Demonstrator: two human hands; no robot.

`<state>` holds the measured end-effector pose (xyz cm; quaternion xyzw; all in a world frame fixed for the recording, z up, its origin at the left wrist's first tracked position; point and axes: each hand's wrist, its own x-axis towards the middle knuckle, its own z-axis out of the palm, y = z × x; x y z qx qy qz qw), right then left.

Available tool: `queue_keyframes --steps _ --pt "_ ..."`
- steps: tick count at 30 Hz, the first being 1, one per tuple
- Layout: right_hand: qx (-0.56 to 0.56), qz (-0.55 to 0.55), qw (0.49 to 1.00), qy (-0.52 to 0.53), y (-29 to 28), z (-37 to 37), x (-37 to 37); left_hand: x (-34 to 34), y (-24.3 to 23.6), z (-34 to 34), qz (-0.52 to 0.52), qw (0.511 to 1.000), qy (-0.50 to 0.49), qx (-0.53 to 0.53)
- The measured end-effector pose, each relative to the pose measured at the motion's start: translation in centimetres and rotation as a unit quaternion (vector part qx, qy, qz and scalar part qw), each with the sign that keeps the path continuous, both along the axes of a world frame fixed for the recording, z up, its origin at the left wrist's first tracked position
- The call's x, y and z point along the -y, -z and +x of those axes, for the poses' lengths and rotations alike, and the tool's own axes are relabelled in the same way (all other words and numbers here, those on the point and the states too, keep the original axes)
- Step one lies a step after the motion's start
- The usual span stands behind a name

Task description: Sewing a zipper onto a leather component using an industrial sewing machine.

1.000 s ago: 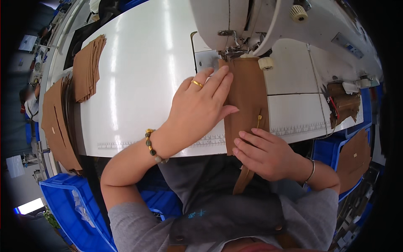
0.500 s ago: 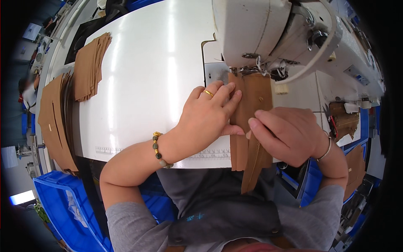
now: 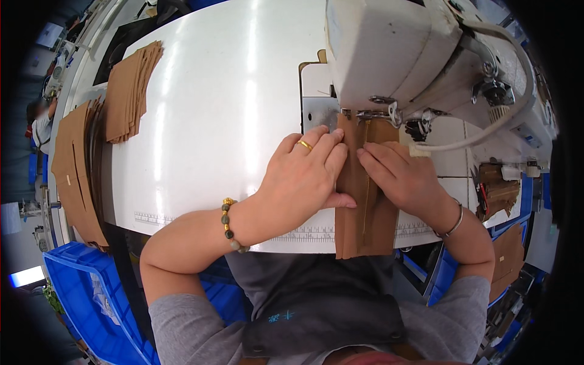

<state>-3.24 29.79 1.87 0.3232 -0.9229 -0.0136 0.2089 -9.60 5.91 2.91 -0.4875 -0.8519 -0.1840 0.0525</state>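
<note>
A brown fabric piece lies lengthwise under the needle area of a white sewing machine, its near end hanging over the table's front edge. Down its middle runs a zipper with gold-coloured teeth. My left hand rests flat along the fabric's left edge, fingertips close to the presser foot and thumb stretched across the cloth. On the right half of the fabric my right hand lies palm down, its extended fingertips beside the zipper. The needle itself is hidden.
Brown fabric pieces lie in two stacks, one at the far left and one nearer. A blue crate stands at lower left. More brown pieces and red-handled scissors are at right. A ruler scale marks the table's front edge.
My right hand has gone from pinching the zipper strip, which was lifted askew, to lying flat on the fabric. The zipper now lies straight. My left hand has barely moved.
</note>
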Motion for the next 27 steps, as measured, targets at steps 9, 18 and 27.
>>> queue_keyframes --steps 9,18,27 --pt "-0.055 -0.101 0.992 -0.060 0.4 -0.3 0.2 0.1 0.1 -0.1 -0.005 1.000 0.010 -0.023" --pt "0.058 -0.098 0.993 -0.041 0.6 -0.5 0.1 0.1 -0.4 -0.1 -0.005 1.000 0.004 0.003" --pt "0.086 -0.192 0.978 0.003 0.5 -1.8 0.9 0.1 -0.5 -0.1 -0.037 0.999 0.004 -0.010"
